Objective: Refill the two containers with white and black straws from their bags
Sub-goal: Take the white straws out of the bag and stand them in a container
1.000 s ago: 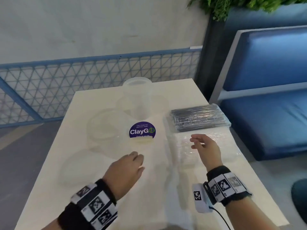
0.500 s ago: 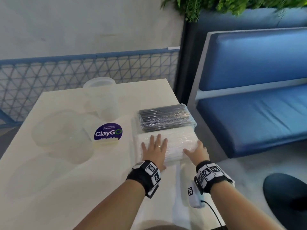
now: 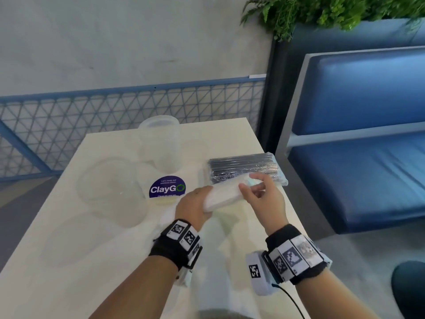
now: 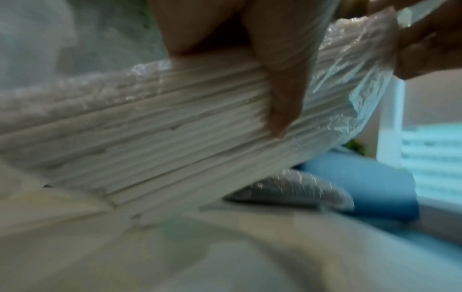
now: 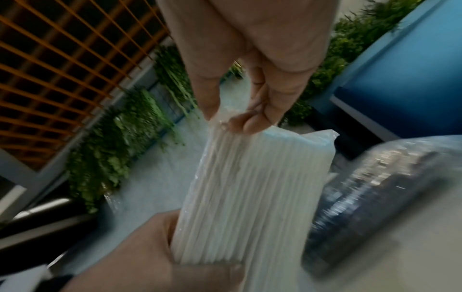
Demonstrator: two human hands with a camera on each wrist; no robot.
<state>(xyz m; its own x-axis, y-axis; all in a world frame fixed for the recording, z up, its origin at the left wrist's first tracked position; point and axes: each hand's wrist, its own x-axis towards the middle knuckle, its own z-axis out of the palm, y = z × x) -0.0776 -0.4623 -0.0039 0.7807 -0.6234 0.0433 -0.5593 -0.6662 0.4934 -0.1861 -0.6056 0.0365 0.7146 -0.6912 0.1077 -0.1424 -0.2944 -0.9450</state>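
The bag of white straws (image 3: 224, 194) is lifted off the table, tilted up to the right. My left hand (image 3: 193, 207) grips its near end, thumb across the straws (image 4: 282, 94). My right hand (image 3: 255, 189) pinches the plastic at the bag's far end (image 5: 225, 120). The bag of black straws (image 3: 246, 168) lies flat on the table just behind, also seen in the right wrist view (image 5: 375, 197). A tall clear container (image 3: 159, 143) stands at the back of the table. A wide clear container (image 3: 110, 189) sits to the left.
A purple ClayGo sticker disc (image 3: 167, 188) lies between the containers and the bags. The white table (image 3: 69, 261) ends at its right edge beside a blue bench (image 3: 356, 176). A blue mesh railing (image 3: 69, 125) runs behind the table.
Both hands went from lying flat on the white straw bag to holding it. The bag has come up off the table, with the right hand pinching its far end.
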